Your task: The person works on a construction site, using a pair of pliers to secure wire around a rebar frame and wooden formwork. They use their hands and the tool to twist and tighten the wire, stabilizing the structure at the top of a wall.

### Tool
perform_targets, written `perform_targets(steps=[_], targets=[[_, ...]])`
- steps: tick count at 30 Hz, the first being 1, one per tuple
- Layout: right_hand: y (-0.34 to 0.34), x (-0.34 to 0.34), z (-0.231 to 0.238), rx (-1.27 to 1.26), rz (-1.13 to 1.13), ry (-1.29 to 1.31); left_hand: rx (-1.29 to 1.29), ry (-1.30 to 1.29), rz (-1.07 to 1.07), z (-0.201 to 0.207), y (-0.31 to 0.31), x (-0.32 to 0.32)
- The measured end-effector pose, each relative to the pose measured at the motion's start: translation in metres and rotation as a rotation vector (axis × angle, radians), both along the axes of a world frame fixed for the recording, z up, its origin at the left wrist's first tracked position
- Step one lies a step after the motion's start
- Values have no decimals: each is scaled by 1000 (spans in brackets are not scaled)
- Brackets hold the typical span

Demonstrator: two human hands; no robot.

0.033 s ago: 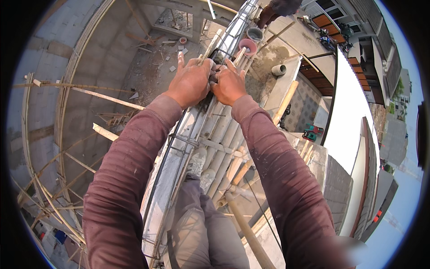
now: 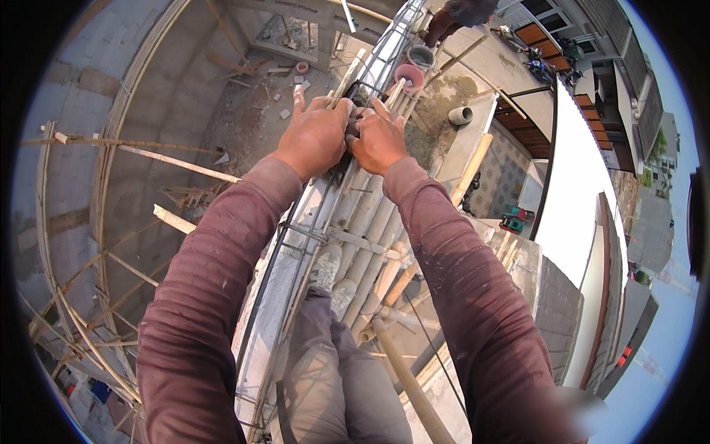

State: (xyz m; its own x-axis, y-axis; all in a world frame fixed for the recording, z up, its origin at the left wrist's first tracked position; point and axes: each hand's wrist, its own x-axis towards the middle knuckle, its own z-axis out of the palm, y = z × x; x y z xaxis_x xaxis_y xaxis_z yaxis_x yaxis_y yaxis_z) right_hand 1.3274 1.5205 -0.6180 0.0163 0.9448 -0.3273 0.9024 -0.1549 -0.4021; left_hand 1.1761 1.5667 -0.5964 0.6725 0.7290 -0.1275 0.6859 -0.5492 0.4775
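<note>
My left hand (image 2: 314,139) and my right hand (image 2: 378,138) meet over the top of a narrow wall (image 2: 270,311), at a steel rebar cage (image 2: 302,231) that runs along it. The fingers of both hands curl inward and nearly touch. Something small and dark sits between them, mostly hidden by the fingers, and I cannot make out what it is. One outer finger of the left hand sticks out, whitened with dust or mortar. A wooden strip (image 2: 347,78) stands just beyond the left hand.
Beyond my hands are a pink bucket (image 2: 409,76) and a grey bucket (image 2: 421,56), near another person's arm (image 2: 442,28). Bamboo poles (image 2: 392,348) lie under my feet. A grey pipe piece (image 2: 460,115) rests on the right. Leftward, the wall drops to a rubble-strewn floor (image 2: 255,126).
</note>
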Motion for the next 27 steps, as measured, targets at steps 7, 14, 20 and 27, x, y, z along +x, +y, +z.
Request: perform_targets(steps=[7, 14, 20, 27], targets=[[2, 12, -1, -28, -38, 146, 187, 111, -58, 1, -3, 11], [5, 27, -9, -68, 125, 224, 201, 126, -5, 2, -3, 19], [0, 28, -13, 16, 123, 222, 295, 5, 40, -5, -6, 20], [-8, 16, -12, 151, 11, 263, 312, 32, 76, -5, -9, 22]])
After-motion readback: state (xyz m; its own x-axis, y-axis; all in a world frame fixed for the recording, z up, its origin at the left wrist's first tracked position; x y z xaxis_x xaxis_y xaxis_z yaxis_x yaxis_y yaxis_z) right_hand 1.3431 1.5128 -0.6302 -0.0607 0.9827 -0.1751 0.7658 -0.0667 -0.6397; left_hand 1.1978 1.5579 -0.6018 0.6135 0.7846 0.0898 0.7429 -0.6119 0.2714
